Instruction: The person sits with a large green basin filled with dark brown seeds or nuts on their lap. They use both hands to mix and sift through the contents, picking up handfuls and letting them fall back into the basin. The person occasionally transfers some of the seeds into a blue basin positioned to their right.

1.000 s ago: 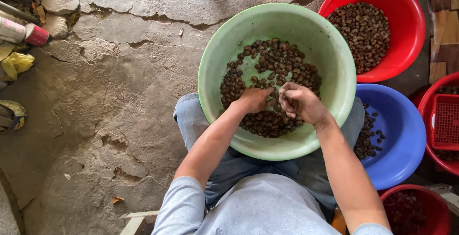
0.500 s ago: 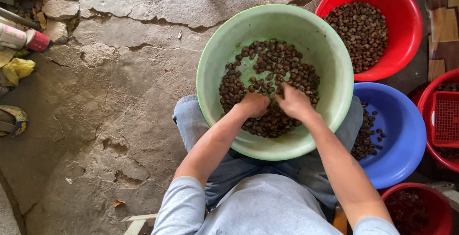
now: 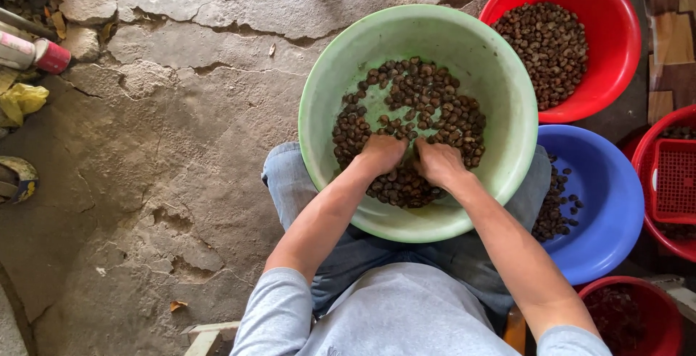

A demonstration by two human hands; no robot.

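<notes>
Head view: I keep my left hand [image 3: 380, 154] and right hand [image 3: 437, 163] pressed knuckles-up into the nuts [image 3: 413, 120] in the green basin [image 3: 500, 88], grip hidden; I would rake gently toward its near rim.

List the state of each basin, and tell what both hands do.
Green basin: partly filled with brown nuts.
Upper red basin: fairly full of nuts.
Blue basin: few nuts.
Left hand: palm down in the nuts.
Right hand: palm down in the nuts.
</notes>
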